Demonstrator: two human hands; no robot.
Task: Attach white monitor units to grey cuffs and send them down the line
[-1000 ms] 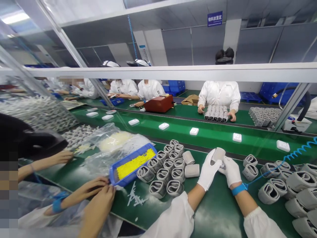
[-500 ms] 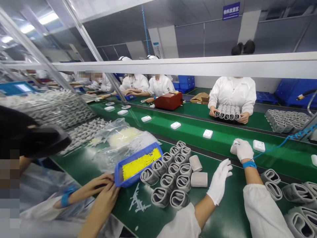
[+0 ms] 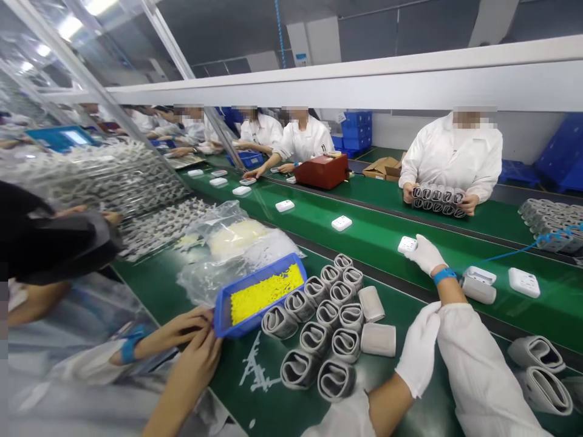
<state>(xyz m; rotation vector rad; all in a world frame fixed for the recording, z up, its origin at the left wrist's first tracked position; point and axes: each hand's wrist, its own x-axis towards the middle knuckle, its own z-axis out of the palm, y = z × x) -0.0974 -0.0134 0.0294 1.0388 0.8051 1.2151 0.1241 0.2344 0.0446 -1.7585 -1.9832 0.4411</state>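
My right hand (image 3: 427, 255), in a white glove with a blue wristband, reaches over the green belt with its fingers closed on the edge of a white socket unit (image 3: 407, 244). My left hand (image 3: 419, 349), also gloved, is beside my right forearm. Its fingers are extended close together, and no object shows in it. A grey rolled cable (image 3: 479, 290) lies on the belt against another white unit (image 3: 481, 275), right of my right wrist. Many upright grey rolls (image 3: 334, 379) are grouped left of my left hand; two lie on their sides nearby.
A blue tray (image 3: 223, 315) of yellow pieces is at left, near another person's bare hands (image 3: 195, 346). Plastic bags (image 3: 237, 237) lie behind it. Across the belt, a person (image 3: 453, 152) holds several grey rolls. More rolls (image 3: 544, 388) stand at right. A white beam crosses above.
My right hand has left the grey roll on the belt and moved to a white unit. My left hand has moved beside my right forearm, its fingers closer together. The view has shifted.
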